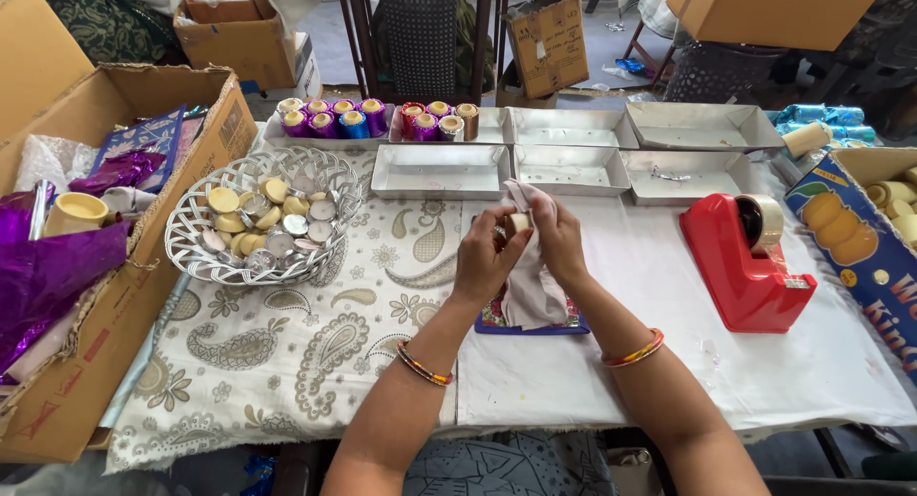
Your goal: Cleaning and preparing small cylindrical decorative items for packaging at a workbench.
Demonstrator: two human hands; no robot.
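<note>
Wiping step: left hand (489, 257) fingers pinch small cream pot (518, 224), right hand (557, 243) fingers press pale cloth (531, 286) against it. Next probably needs turning the pot.

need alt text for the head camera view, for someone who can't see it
Seen from above, a person's left hand and right hand hold a small cream round piece in a pale cloth over a table. A silver woven basket of similar pieces sits to the left, a red tape dispenser to the right, and metal trays behind.
</note>
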